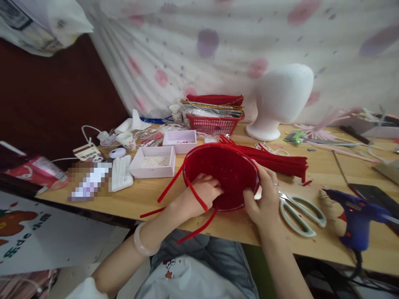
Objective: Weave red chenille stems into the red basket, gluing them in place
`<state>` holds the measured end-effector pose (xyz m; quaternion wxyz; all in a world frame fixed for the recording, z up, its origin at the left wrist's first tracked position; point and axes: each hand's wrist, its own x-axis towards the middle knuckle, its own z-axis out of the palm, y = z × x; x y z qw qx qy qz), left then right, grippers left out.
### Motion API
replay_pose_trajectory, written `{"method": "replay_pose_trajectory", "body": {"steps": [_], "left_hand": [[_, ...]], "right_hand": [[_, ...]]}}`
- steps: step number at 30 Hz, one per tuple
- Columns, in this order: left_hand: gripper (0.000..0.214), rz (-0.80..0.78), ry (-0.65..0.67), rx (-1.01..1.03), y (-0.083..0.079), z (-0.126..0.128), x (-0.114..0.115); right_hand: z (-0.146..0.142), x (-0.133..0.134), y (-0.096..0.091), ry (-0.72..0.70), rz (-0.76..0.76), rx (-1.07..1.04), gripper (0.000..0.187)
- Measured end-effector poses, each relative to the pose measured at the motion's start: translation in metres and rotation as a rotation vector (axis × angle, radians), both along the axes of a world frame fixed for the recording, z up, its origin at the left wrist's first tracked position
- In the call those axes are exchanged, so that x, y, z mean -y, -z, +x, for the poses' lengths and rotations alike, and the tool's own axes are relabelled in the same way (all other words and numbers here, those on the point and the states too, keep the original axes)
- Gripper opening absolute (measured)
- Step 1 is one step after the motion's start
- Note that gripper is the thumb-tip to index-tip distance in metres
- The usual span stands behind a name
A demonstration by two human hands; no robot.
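A deep red bowl-shaped piece (pixel 230 166) with a fuzzy surface and a whitish line along its rim tilts open toward me at the table's front edge. Loose red pipe cleaners (pixel 198 232) stick out from its left and near sides, and one crosses over my left hand. My left hand (pixel 204 191) reaches into the hollow, fingers bent together; its fingertips and anything in them are hidden. On the right side, my right hand (pixel 263 195) grips the wall, thumb inside and fingers around the outside. Behind it lies a bundle of red pipe cleaners (pixel 277 162).
Scissors (pixel 299 214) and a blue glue gun (pixel 355 216) lie to the right. Two white boxes (pixel 152 162) with small beads stand left. Further back are a red basket (pixel 215 124) of pipe cleaners and a white foam head (pixel 280 99). A pink bottle (pixel 40 172) is far left.
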<state>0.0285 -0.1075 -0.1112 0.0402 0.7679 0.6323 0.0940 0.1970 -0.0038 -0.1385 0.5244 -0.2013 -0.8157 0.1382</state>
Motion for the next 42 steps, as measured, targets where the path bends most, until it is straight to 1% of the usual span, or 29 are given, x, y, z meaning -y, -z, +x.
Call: {"method": "replay_pose_trajectory", "body": {"steps": [2, 4, 7, 9, 11, 14, 16, 18, 21, 24, 25, 27, 30, 33, 35, 38, 42], "left_hand": [[0.042, 0.034, 0.001, 0.017, -0.003, 0.003, 0.005], [0.042, 0.093, -0.001, 0.085, -0.005, 0.005, 0.011], [0.028, 0.167, -0.071, 0.231, -0.007, 0.008, 0.020], [0.021, 0.179, -0.136, 0.301, -0.008, 0.009, 0.026], [0.023, 0.171, -0.174, 0.361, -0.006, 0.010, 0.030], [0.030, 0.127, -0.199, 0.466, 0.002, 0.012, 0.036], [0.041, 0.118, -0.194, 0.520, 0.010, 0.012, 0.040], [0.051, 0.143, -0.171, 0.545, 0.017, 0.014, 0.045], [0.060, 0.145, -0.140, 0.579, 0.022, 0.020, 0.055], [0.064, 0.116, -0.109, 0.604, 0.022, 0.028, 0.065], [0.062, 0.130, -0.111, 0.612, 0.022, 0.030, 0.067], [0.052, 0.192, -0.163, 0.631, 0.023, 0.033, 0.069], [0.033, 0.303, -0.246, 0.622, 0.028, 0.033, 0.068], [0.021, 0.396, -0.252, 0.546, 0.035, 0.031, 0.064], [0.018, 0.448, -0.253, 0.467, 0.039, 0.032, 0.062], [0.021, 0.507, -0.266, 0.356, 0.043, 0.036, 0.058], [0.014, 0.545, -0.278, 0.305, 0.044, 0.039, 0.053]], "right_hand": [[0.000, -0.001, 0.001, 0.000, 0.011, -0.003, 0.067], [0.000, -0.001, 0.001, 0.002, 0.019, -0.011, 0.067], [0.000, -0.002, 0.002, 0.006, 0.029, -0.016, 0.067], [-0.001, -0.002, 0.003, 0.009, 0.031, -0.015, 0.068], [-0.002, -0.003, 0.003, 0.011, 0.024, -0.016, 0.069], [-0.003, -0.003, 0.004, 0.009, 0.012, -0.024, 0.071], [-0.003, -0.004, 0.004, 0.004, 0.013, -0.027, 0.071], [-0.003, -0.004, 0.005, -0.002, 0.020, -0.033, 0.070], [-0.004, -0.005, 0.006, -0.004, 0.023, -0.044, 0.070], [-0.005, -0.005, 0.006, 0.002, 0.003, -0.048, 0.071], [-0.005, -0.005, 0.006, 0.000, -0.003, -0.050, 0.071], [-0.006, -0.004, 0.006, -0.011, -0.016, -0.060, 0.072], [-0.006, -0.003, 0.006, -0.029, -0.039, -0.067, 0.074], [-0.006, -0.002, 0.006, -0.028, -0.063, -0.067, 0.073], [-0.006, -0.002, 0.007, -0.023, -0.080, -0.060, 0.072], [-0.006, -0.001, 0.007, -0.021, -0.095, -0.051, 0.073], [-0.007, 0.000, 0.006, -0.019, -0.100, -0.060, 0.073]]}}
